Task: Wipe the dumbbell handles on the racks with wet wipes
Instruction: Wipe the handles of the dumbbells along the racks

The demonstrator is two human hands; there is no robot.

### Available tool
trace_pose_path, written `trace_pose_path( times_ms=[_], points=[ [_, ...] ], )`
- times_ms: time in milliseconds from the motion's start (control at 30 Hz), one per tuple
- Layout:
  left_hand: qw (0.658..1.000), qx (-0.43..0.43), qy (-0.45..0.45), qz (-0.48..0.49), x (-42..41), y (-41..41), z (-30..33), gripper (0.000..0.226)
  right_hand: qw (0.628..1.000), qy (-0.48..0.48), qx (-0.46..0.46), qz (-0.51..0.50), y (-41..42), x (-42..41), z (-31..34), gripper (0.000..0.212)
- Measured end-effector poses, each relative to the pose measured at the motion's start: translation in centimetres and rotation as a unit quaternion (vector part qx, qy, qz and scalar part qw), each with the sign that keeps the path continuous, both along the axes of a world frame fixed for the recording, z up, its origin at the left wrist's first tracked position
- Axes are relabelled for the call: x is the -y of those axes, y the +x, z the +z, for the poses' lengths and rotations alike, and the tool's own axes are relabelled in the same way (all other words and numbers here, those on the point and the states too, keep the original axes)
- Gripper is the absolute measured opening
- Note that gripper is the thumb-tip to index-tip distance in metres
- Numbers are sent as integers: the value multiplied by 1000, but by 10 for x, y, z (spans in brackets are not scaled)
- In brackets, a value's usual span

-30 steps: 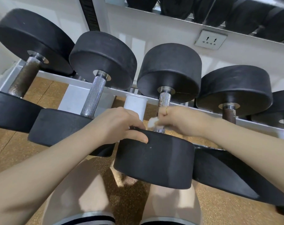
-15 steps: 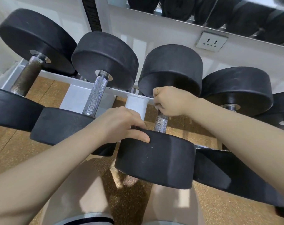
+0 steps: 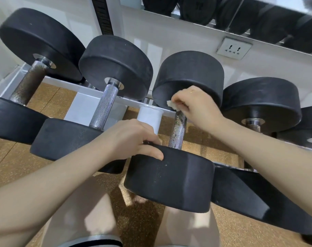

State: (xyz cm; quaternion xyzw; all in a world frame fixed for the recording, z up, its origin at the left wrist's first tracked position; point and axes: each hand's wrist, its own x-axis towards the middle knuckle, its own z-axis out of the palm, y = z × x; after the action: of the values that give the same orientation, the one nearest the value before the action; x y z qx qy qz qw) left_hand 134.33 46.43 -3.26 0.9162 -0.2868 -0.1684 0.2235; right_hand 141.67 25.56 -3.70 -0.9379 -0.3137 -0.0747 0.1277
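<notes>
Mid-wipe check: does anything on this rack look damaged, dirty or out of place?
Yes. The leftmost handle looks dull brown and rough, as if rusted, unlike the bright knurled handle beside it. The handle being wiped shows dark pitted specks. The right hand pinches the wipe at its top end.

Right hand (image 3: 196, 106), a second ago low on the knurled steel dumbbell handle (image 3: 177, 130) near the front black rubber weight head (image 3: 169, 179), now up at the handle's far end against the rear head. Small white wet wipe (image 3: 170, 104), hidden inside the grip half a second ago, again showing at the fingertips. Handle shaft below now uncovered.
</notes>
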Motion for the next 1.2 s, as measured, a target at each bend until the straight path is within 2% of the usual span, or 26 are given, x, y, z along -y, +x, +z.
trace_pose_path(
  times_ms=[67,133,200,267,367,433,500,533,633,733,833,933,967,1033,1100,1133,1200],
  points=[
    [1000,-1,8,1,0,0,0,78,996,-87,-20,2,5,-6,-12,22],
    [1000,-1,12,3,1,1,0,79,990,-127,-62,0,7,-7,-16,27],
    [1000,-2,15,4,1,1,0,79,990,-114,-85,9,4,-4,-13,17],
    [1000,-5,8,5,1,1,-1,78,988,-92,-121,13,-8,3,-7,21],
    [1000,-8,0,5,1,2,-1,77,975,-45,-217,7,-34,16,2,12],
    [1000,-5,-1,3,1,2,-1,77,982,27,-184,-34,-32,21,4,16],
    [1000,1,-6,1,1,2,-2,76,988,79,-104,-79,-18,22,1,19],
    [1000,7,-7,1,1,2,-2,75,991,75,-70,-83,-11,22,-1,22],
    [1000,18,-16,-4,1,1,-2,74,998,-51,-14,-34,-6,20,-15,28],
    [999,27,-27,-6,1,1,-3,72,997,-74,5,0,-11,20,-21,14],
    [999,28,-28,-5,0,1,-3,72,999,-28,-3,26,-12,23,-17,19],
    [999,27,-25,-6,0,1,-3,74,987,-25,-151,43,-27,31,-15,14],
    [999,27,-28,-6,0,0,-4,74,980,-16,-197,27,-33,35,-14,13],
    [999,30,-38,-6,0,1,-4,73,972,101,-202,-70,-33,37,-11,11],
    [998,29,-52,-3,0,0,-4,71,934,248,-190,-174,-22,35,-12,9],
    [998,29,-62,-1,0,-1,-4,69,915,287,-201,-199,-17,30,-14,10],
    [997,27,-73,-1,1,-1,-4,68,913,287,-198,-213,-13,19,-21,9]
  ],
)
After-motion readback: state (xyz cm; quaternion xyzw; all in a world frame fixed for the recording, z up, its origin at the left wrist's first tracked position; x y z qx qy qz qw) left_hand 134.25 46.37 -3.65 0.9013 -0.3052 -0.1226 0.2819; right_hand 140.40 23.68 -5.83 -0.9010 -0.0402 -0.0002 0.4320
